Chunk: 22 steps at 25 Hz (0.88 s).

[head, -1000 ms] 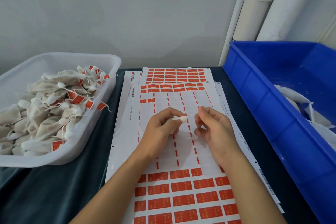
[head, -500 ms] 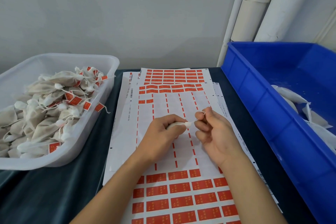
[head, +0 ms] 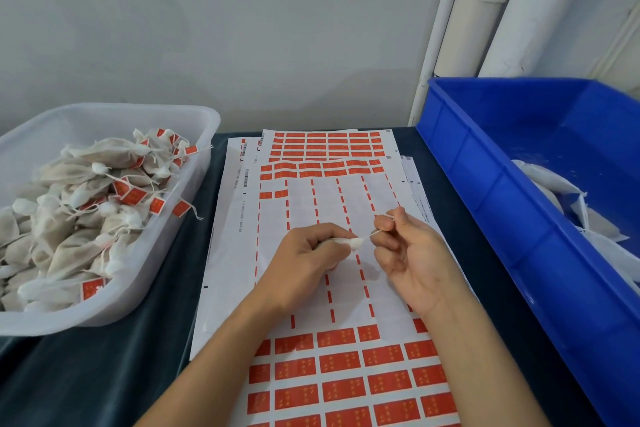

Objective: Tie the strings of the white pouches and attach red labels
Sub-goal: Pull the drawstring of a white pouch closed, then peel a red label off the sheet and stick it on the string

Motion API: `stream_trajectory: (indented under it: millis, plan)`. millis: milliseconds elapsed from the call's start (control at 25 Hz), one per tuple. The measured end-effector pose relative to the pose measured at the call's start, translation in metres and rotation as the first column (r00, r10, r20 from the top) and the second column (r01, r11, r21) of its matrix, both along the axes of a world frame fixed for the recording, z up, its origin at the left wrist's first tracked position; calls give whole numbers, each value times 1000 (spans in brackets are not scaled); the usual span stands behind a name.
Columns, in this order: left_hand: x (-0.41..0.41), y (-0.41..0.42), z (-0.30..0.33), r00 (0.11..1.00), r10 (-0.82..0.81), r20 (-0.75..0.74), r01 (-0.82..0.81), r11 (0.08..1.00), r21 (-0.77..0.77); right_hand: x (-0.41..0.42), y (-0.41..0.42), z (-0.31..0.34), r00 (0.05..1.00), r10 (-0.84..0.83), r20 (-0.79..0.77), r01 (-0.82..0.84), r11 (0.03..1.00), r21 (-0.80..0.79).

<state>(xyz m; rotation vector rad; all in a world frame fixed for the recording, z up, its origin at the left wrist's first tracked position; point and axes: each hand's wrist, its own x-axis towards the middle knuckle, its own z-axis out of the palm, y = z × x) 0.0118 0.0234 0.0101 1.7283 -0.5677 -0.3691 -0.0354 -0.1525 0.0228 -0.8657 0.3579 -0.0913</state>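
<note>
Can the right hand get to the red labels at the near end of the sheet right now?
Probably not yet: the right hand is pinching the pouch string. The red labels lie uncovered just below both hands, so once it lets go the way looks free.

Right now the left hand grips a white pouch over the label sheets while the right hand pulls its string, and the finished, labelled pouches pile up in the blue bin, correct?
Not quite: the head view shows the labelled pouches piled in the clear tub; the rest stands.

label sheet (head: 239, 218) with barcodes and small digits along its edge, too small to read
</note>
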Motion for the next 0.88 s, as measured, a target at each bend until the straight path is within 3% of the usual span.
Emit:
stream_trajectory:
  millis: [240, 480, 680, 880]
  plan:
    - [2, 1, 1, 1000, -27, -2, 27, 1000, -4, 0, 2, -3, 1000, -21, 17, 20, 996, 92]
    - [-5, -2, 1, 994, -31, 107, 20, 995, 101, 1, 7, -3, 999, -36, -10, 34, 986, -166]
    - [-7, -5, 3, 993, -22, 116, 13, 997, 73, -2, 6, -3, 1000, 27, 12, -24, 975, -221]
    - [-5, -2, 6, 998, 13, 55, -10, 999, -52, -2, 9, -3, 995, 94, 18, -84, 947, -310]
